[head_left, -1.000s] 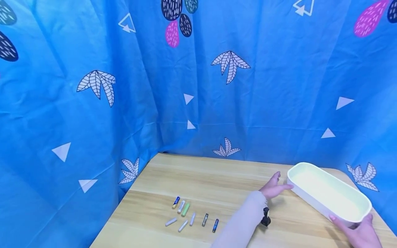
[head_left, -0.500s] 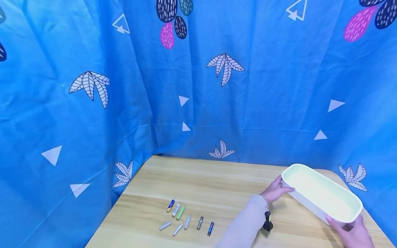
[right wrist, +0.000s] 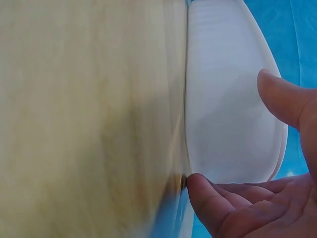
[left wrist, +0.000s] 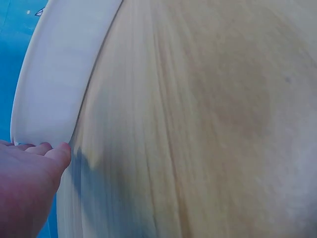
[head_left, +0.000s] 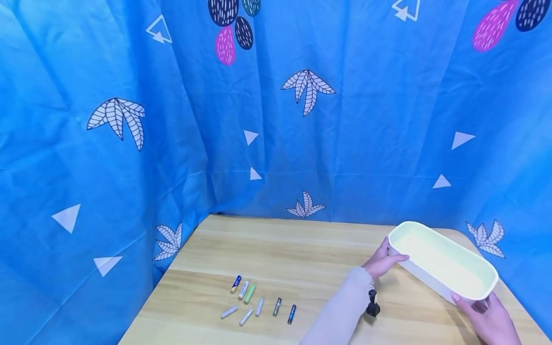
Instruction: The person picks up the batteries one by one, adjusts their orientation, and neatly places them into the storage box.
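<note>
A long plastic box [head_left: 448, 261] with rounded corners, white outside and pale green inside, stands at the right of the table. My left hand [head_left: 381, 261] holds its left end, thumb on the near side and fingers at the end wall. In the left wrist view, fingertips of the left hand [left wrist: 29, 173] meet the white wall low down. At the opposite end my right hand [head_left: 491, 318] holds the box with the thumb on the near side. The right wrist view shows the right hand's [right wrist: 262, 198] thumb by the wall and its other fingers around the end.
Several small batteries lie loose on the wooden table [head_left: 267, 254], left of my left sleeve [head_left: 338, 306]. Among them are a green battery [head_left: 249, 294] and a dark blue battery [head_left: 292, 314]. A blue patterned curtain [head_left: 366, 143] hangs behind and left of the table.
My left hand has closed the small gap to the box's left end and now holds it. The right hand stays at the other end. The head view has shifted slightly.
</note>
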Motion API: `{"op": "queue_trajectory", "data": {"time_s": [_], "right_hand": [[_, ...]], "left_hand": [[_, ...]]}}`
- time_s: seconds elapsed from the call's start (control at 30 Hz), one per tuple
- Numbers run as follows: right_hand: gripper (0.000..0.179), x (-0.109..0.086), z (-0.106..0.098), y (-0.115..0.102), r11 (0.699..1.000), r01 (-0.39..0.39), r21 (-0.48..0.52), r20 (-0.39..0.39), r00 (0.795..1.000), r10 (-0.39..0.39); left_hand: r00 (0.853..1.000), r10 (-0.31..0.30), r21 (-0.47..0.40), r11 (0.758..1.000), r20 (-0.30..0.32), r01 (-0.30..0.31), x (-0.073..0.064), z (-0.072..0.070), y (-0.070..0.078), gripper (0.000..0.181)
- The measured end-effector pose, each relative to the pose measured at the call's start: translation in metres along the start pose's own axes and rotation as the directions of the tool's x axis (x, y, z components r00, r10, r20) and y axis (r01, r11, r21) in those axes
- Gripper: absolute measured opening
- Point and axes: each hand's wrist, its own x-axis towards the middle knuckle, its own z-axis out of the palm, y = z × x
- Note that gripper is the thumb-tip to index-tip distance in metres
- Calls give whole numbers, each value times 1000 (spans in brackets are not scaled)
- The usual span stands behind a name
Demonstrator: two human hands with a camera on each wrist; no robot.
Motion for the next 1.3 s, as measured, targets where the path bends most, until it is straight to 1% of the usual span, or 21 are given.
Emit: {"op": "queue_trajectory", "data": {"time_s": [0.07, 0.2, 0.37, 0.43, 0.53, 0.63, 0.77, 0.87, 1.0, 1.17, 1.3], "right_hand": [[108, -2, -1, 0, 999, 23, -33, -4, 1000, -23], [104, -5, 0, -3, 996, 81, -44, -29, 996, -82], [98, -8, 4, -7, 985, 167, -41, -60, 984, -170], [99, -10, 5, -9, 985, 171, -20, -48, 984, -172], [101, -11, 6, -10, 984, 177, 6, -21, 984, -177], [103, -11, 7, -12, 983, 181, 34, 10, 983, -182], [105, -12, 7, -18, 983, 172, 57, 38, 984, -175], [105, -13, 10, -22, 981, 186, 55, 45, 981, -188], [104, -13, 14, -23, 974, 224, 40, 55, 973, -226], [105, -12, 16, -26, 968, 249, 20, 91, 964, -250], [105, -12, 19, -30, 958, 288, 12, 95, 953, -288]], "left_hand": [[1000, 10, -8, 1000, 1, -10, -1, -1, -1, 92], [999, 36, -22, 999, -2, -36, -3, -4, -6, 91], [997, 76, -41, 996, -16, -77, -7, -9, -13, 83], [996, 80, -44, 996, -29, -81, -10, -10, -16, 80], [996, 65, -37, 997, -56, -67, -15, -12, -19, 82], [996, 34, -21, 999, -78, -36, -24, -14, -18, 88], [995, 1, -20, 1000, -103, -3, -34, -18, -16, 96], [993, 7, -46, 999, -119, -12, -38, -21, -21, 98], [989, 23, -64, 997, -144, -33, -46, -25, -26, 98], [984, 39, -57, 997, -172, -50, -56, -31, -27, 96], [980, 76, -67, 994, -183, -90, -64, -37, -26, 94]]}}
